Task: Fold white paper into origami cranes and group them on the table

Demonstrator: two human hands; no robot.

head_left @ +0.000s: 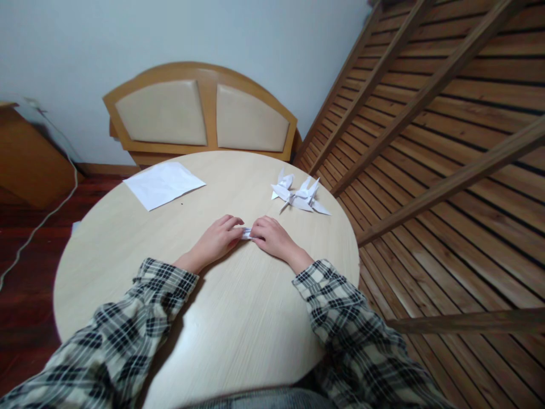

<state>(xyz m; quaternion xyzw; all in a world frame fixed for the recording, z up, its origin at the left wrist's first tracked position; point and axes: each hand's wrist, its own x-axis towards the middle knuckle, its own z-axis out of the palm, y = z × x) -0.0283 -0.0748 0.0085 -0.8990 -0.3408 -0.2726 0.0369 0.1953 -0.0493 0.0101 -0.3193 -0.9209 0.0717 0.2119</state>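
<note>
My left hand (219, 237) and my right hand (272, 236) meet near the middle of a round pale wooden table (238, 318). Between their fingertips they pinch a small folded piece of white paper (247, 232), pressed down on the tabletop and mostly hidden by the fingers. Both hands are closed on it. Checked sleeves cover both of my forearms. Beyond my right hand lie two finished white paper cranes (300, 195). A flat sheet of white paper (163, 183) lies at the far left of the table.
A wooden chair with beige padded back (200, 113) stands behind the table against a pale wall. Slatted wooden panels (447, 142) lean on the right. A white cable (38, 224) runs over the dark floor at left beside a wooden cabinet (25, 153).
</note>
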